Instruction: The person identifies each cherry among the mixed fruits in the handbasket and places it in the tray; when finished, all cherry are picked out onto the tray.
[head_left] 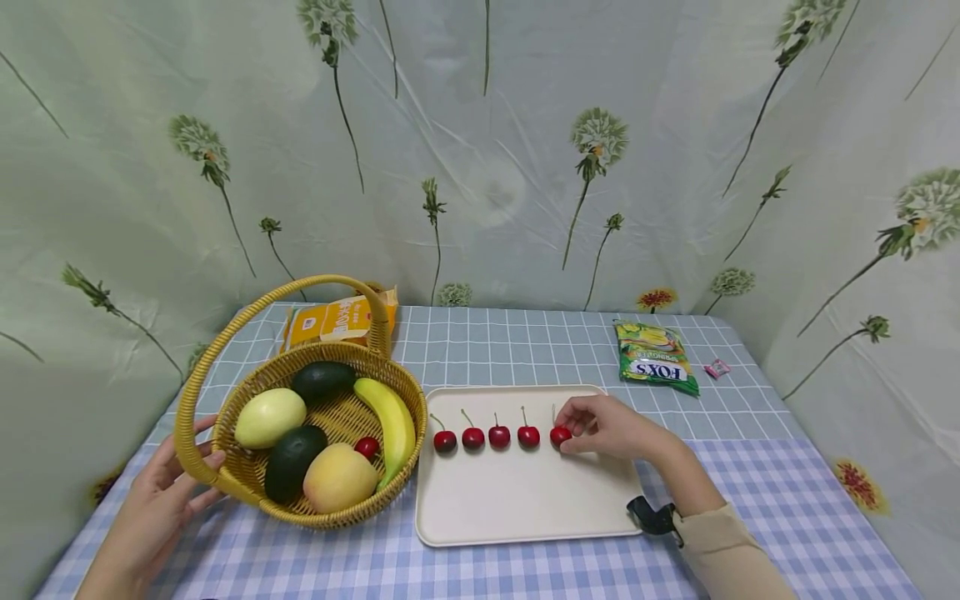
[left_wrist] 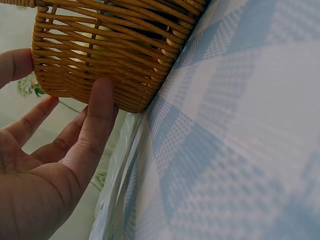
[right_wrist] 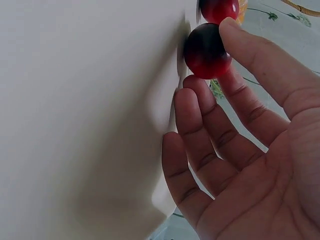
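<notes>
My right hand (head_left: pixel 613 427) pinches a dark red cherry (head_left: pixel 559 437) between thumb and fingers, at the right end of a row on the cream tray (head_left: pixel 510 504). Close up in the right wrist view, the thumb and a finger touch that cherry (right_wrist: pixel 206 52); the other fingers lie loosely bent by the tray. Several stemmed cherries (head_left: pixel 498 436) line up to its left. Beside the tray stands a wicker basket (head_left: pixel 337 522) with an arched handle. My left hand (head_left: pixel 157 496) touches the basket's left side with spread, nearly straight fingers, also seen touching the weave (left_wrist: pixel 100 60) from below.
Inside the basket are a banana (head_left: pixel 390 425), a peach (head_left: pixel 341 478), a pale yellow-green fruit (head_left: pixel 270 418), two dark green avocado-like fruits (head_left: pixel 296 462) and a cherry (head_left: pixel 367 447). Behind it lies an orange packet (head_left: pixel 330 321). A green FOX'S bag (head_left: pixel 656 354) and small pink wrapper (head_left: pixel 717 368) lie back right.
</notes>
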